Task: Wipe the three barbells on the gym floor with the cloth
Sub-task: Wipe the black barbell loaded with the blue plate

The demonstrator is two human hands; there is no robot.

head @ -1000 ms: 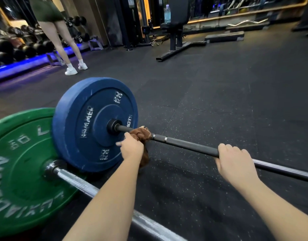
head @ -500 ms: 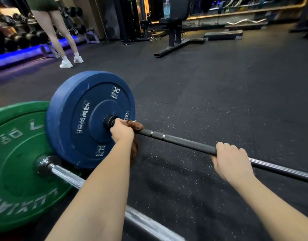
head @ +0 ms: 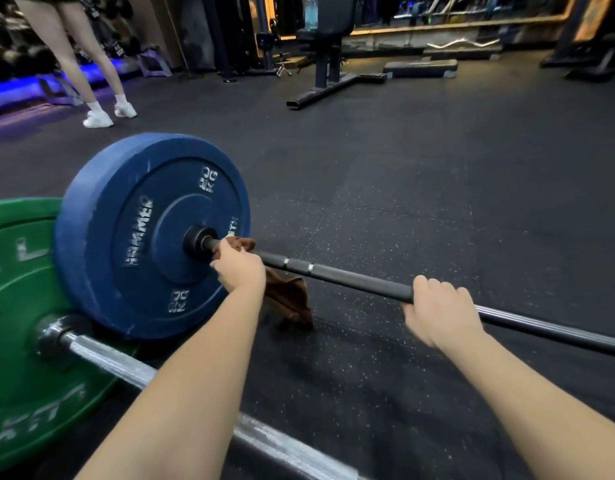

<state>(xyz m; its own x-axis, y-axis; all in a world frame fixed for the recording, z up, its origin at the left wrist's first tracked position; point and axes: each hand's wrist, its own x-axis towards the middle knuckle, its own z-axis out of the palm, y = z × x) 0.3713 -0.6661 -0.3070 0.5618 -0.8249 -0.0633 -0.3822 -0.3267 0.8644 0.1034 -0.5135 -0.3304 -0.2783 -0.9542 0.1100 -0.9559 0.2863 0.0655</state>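
A black barbell (head: pixel 351 278) with a blue plate (head: pixel 139 233) lies across the dark gym floor. My left hand (head: pixel 238 266) grips a brown cloth (head: pixel 288 296) wrapped round the bar right beside the blue plate's hub; the cloth's loose end hangs down to the floor. My right hand (head: pixel 437 313) grips the same bar farther right. Nearer to me lies a second barbell, a silver bar (head: pixel 115 365) with a green plate (head: pixel 22 341). A third barbell is not in view.
A person in white shoes (head: pixel 98 117) stands at the back left by a blue-lit dumbbell rack. A bench frame (head: pixel 320 84) and a low step platform (head: pixel 420 68) stand at the back. Dark rubber floor (head: pixel 437 188) stretches to the right.
My left hand slid the cloth left along the black bar toward the blue plate's hub. My right hand kept its grip on the bar. The person at the back left stepped slightly.
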